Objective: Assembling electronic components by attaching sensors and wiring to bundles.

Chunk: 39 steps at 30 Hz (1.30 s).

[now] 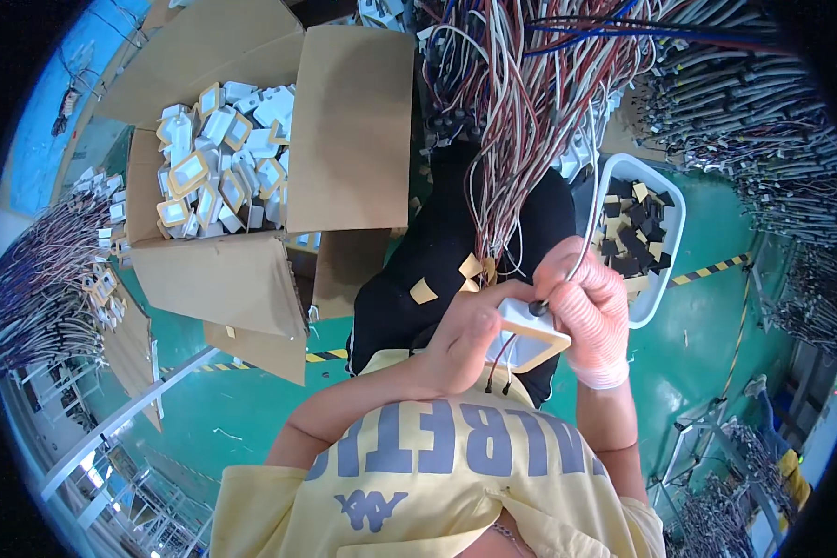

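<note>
In front of my chest, my left hand [465, 339] is closed around a white plastic housing [523, 318] with a tan rim, open side turned toward me. A black grommet [538, 308] sits at the housing's wall, with a light grey cable [586, 237] running up from it. My right hand [586, 312], in a thin pale covering, pinches this cable just above the grommet. Thin dark and red wire ends [498, 367] come out on the housing's near side. Several small tan squares [424, 291] lie on my dark trouser leg.
At the left stands a cardboard box [216, 288] full of similar white housings. A white bin [676, 223] with black and tan pieces is at the right. Red and white cables [530, 112] hang over my lap. Grey cable bundles [749, 121] fill the far right.
</note>
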{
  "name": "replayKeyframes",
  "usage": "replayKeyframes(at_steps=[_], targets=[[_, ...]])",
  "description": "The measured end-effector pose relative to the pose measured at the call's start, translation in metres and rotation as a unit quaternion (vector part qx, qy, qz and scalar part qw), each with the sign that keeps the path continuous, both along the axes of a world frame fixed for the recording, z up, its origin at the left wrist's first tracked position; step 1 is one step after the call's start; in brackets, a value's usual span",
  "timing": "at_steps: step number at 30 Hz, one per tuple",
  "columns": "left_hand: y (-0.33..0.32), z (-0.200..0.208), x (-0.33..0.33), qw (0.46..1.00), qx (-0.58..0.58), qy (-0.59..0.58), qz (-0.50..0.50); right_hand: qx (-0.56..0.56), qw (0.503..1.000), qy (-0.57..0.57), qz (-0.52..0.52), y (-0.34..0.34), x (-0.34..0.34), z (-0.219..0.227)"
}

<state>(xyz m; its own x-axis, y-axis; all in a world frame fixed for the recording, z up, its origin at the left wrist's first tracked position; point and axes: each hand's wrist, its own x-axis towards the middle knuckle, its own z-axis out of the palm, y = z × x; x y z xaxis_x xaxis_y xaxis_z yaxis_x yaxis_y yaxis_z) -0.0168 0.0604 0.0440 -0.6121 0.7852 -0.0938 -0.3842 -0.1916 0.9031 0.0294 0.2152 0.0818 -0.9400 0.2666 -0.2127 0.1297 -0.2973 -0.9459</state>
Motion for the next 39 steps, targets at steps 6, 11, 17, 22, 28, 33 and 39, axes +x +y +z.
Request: replayKeyframes(at_steps=[6,11,17,22,28,33,39], targets=[[0.0,0.01,-0.005,0.999,-0.017,-0.046,-0.017,0.202,0.961,0.095,0.164,0.029,-0.009,0.005],[0.0,0.013,-0.005,0.994,-0.053,-0.093,-0.024,0.146,0.977,0.037,0.15,0.022,-0.013,0.014],[0.001,-0.001,-0.003,0.998,-0.015,0.065,-0.009,0.06,0.997,0.03,0.046,0.003,0.0,-0.006],[-0.002,0.0,-0.007,0.999,-0.036,0.0,-0.014,-0.055,0.997,-0.051,0.031,0.009,0.005,-0.002],[0.011,0.003,-0.02,0.981,0.01,-0.19,0.039,0.021,0.99,-0.139,-0.008,0.008,0.026,0.002],[0.02,0.001,-0.03,0.982,-0.003,-0.177,0.058,-0.047,0.968,-0.21,0.13,-0.003,0.03,0.015],[0.033,0.013,-0.026,0.971,0.033,-0.178,0.156,-0.124,0.965,-0.176,0.147,-0.019,0.027,0.009]])
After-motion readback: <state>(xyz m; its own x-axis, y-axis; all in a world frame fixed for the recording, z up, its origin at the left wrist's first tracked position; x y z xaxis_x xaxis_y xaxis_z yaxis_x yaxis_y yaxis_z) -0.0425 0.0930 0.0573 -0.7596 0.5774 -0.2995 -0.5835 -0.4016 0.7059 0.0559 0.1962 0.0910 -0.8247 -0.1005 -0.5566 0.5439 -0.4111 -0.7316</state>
